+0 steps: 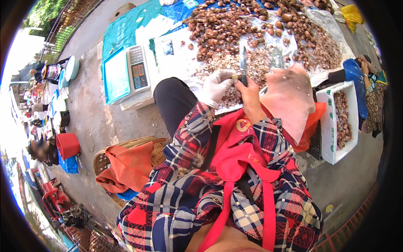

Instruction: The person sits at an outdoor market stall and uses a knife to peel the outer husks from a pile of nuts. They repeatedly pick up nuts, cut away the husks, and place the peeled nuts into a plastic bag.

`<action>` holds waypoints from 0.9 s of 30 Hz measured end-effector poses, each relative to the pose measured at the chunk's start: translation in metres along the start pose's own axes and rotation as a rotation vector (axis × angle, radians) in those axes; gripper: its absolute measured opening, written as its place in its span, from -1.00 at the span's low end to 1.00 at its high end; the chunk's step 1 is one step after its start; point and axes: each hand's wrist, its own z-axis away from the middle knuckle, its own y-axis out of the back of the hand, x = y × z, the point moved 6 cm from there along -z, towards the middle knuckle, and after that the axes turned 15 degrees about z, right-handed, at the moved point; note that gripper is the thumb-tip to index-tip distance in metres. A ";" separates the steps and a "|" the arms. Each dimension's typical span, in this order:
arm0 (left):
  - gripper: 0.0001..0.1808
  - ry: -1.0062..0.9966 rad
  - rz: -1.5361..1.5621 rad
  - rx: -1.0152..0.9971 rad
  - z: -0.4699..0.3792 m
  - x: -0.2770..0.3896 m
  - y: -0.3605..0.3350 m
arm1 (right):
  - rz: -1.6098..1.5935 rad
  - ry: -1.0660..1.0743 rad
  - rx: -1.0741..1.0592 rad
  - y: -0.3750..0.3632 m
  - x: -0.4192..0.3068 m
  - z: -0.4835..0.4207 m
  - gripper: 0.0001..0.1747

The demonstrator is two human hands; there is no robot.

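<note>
My left hand (pixel 218 86), in a whitish glove, pinches a small pale piece (pixel 234 76) between its fingertips. My bare right hand (pixel 250 94) is closed round the lower end of a knife (pixel 243 60), whose blade points away from me. The two hands meet over a heap of peelings (pixel 231 97) in front of my red apron (pixel 226 132). Beyond them, brown root bulbs or tubers (pixel 217 31) are piled on white and blue sheeting. What the piece is, I cannot tell; the knife's handle is mostly hidden in my fingers.
A digital scale (pixel 137 69) stands at the left. Lower left is a wicker basket (pixel 126 145) with orange cloth (pixel 135 163) over it. At the right stands a white foam box (pixel 330 126) of bulbs, with a person (pixel 371 91) beyond it. Pink cloth (pixel 289 100) covers my right knee.
</note>
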 end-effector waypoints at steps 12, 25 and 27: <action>-0.65 0.245 0.741 -0.090 0.003 -0.023 0.015 | 0.351 0.272 0.045 0.015 0.005 0.001 -0.73; -0.66 0.183 0.900 -0.001 -0.002 -0.025 0.022 | 0.702 0.659 0.159 0.010 -0.012 0.016 -0.75; -0.66 0.174 0.909 -0.035 -0.003 -0.031 0.028 | 0.698 0.699 0.165 0.009 -0.013 0.015 -0.72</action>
